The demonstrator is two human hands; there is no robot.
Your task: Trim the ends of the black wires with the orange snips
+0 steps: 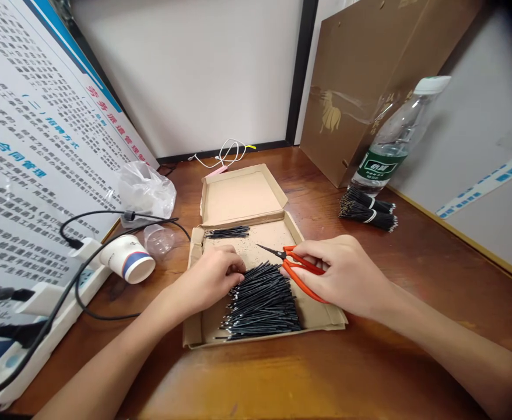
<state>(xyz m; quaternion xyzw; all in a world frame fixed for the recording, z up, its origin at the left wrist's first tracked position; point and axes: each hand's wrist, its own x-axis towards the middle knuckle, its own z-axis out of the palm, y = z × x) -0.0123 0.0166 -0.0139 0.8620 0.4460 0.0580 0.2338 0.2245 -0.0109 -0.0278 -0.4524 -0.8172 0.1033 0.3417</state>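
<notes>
Right fingers (315, 251) grip red scissors (284, 252); left fingers (233, 261), can't tell; cup (127, 258) leftward; bottle (381, 163) rightward

I get a bright, fairly even indoor picture, with the panel (186, 70) palest. Warm glare spreads over the near bench (238, 385), and soft shadow darkens it beside the forearms (129, 353). Wide-angle distortion stretches the edges, so the bottle (381, 166) slants, and I see the top right corner go black. The wires (265, 300) look fairly crisp; the sign's (41, 116) small print smears.
</notes>
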